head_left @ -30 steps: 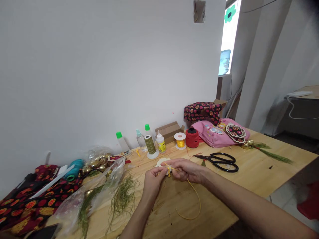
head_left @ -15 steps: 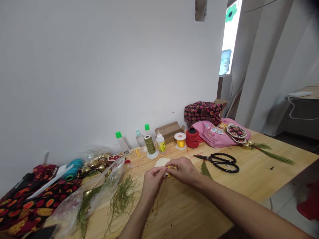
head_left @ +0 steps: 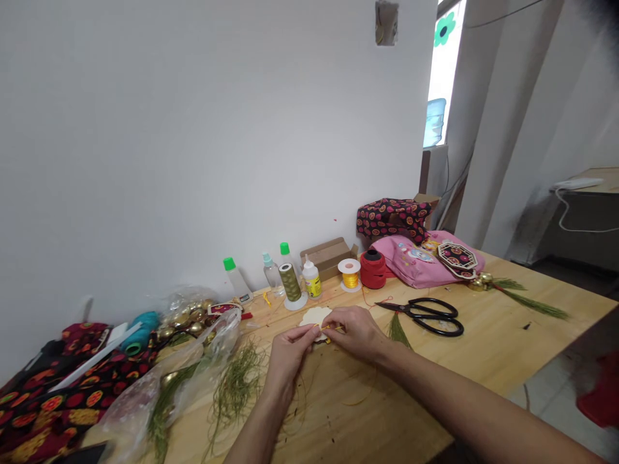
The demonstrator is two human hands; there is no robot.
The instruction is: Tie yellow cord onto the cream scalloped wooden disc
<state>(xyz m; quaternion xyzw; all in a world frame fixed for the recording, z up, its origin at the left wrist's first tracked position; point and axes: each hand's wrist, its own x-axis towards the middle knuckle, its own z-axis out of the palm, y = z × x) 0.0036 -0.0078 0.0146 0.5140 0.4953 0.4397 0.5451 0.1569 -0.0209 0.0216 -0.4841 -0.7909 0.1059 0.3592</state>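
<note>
My left hand [head_left: 286, 351] and my right hand [head_left: 355, 330] meet over the wooden table [head_left: 483, 341], fingertips pinched on a thin yellow cord [head_left: 325, 328]. Just behind the fingers lies a pale scalloped wooden piece [head_left: 313, 316], which the cord touches. The cord's loose end trails faintly on the table under my right wrist. Black scissors [head_left: 428, 314] lie to the right of my right hand, a green tassel [head_left: 397, 328] beside them.
Along the wall stand small bottles [head_left: 235, 277], an olive thread cone [head_left: 290, 285], a glue bottle [head_left: 312, 278], a yellow spool [head_left: 349, 273] and a red spool [head_left: 373, 268]. Left are plastic bags with gold bells [head_left: 186, 322], green threads [head_left: 236, 383] and patterned fabric [head_left: 53, 399]. A pink bag [head_left: 411, 261] sits far right.
The long yellow loop that lay on the table has been drawn in toward my hands. My hands moved slightly closer together and nearer the scalloped piece.
</note>
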